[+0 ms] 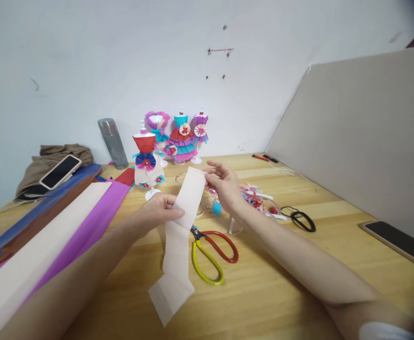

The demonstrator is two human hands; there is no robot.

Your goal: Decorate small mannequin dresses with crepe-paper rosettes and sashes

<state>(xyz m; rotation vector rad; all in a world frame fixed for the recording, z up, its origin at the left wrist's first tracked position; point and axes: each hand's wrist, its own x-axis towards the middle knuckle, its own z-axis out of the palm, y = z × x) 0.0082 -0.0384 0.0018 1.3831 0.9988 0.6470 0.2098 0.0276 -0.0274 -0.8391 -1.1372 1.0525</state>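
Pale-pink crepe-paper strip [191, 193]: over table [263, 283] ctr., lower end slack. L hand [159, 210] thumb/fingers clamped on mid-strip; R hand [226, 186] thumb + index pinched on top R corner, prob. to tension upper span. Scissors [198, 233] at 4 o'clock, handles near-side, prob. for easy reach.

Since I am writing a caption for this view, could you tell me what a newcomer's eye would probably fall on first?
Probably the four small dress forms in bright ruffles, standing by the wall. Next, the long pale strip held up by the left hand and right hand, with red-and-yellow-handled scissors beside it on the table.
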